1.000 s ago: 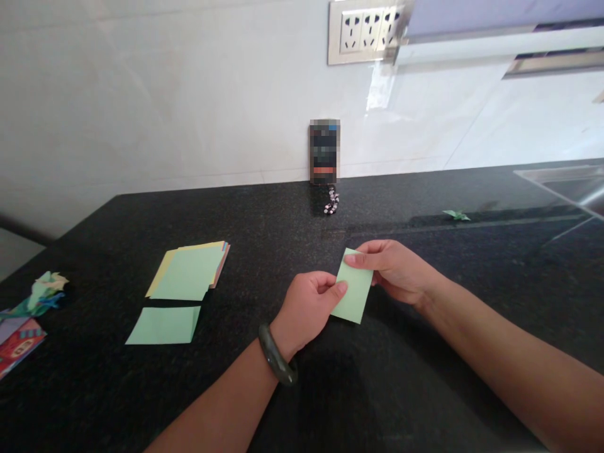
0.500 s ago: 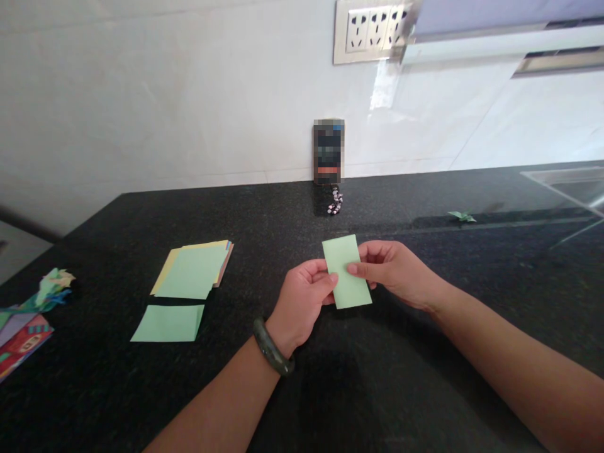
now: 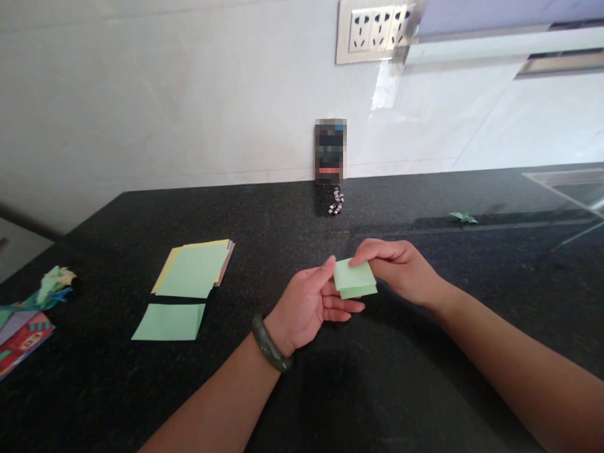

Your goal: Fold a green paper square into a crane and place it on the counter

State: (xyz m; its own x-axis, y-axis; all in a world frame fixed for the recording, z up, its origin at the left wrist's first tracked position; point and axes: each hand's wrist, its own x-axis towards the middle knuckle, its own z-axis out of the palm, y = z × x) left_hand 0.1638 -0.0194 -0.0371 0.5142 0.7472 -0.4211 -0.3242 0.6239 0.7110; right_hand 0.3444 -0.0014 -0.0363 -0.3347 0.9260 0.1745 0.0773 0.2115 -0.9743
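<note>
A small light green paper (image 3: 355,277), folded over on itself, is between my two hands above the black counter. My right hand (image 3: 401,267) pinches it by the upper right edge, index finger on top. The fingers of my left hand (image 3: 309,299) reach under the paper, partly stretched out, and its thumb is raised at the left edge. A lower layer shows below the folded-down flap. To the left lie a stack of coloured paper sheets (image 3: 191,269), light green on top, and a separate folded green sheet (image 3: 167,322).
At the far left are crumpled coloured papers (image 3: 56,286) and a red printed packet (image 3: 26,343). A phone (image 3: 330,151), blurred out, leans on the wall with a beaded strap (image 3: 336,202) below. A small green folded paper piece (image 3: 464,218) lies at the right.
The green paper has been folded over from a tall rectangle to a shorter shape. My left thumb has lifted off its face, and my right index finger has come over the top.
</note>
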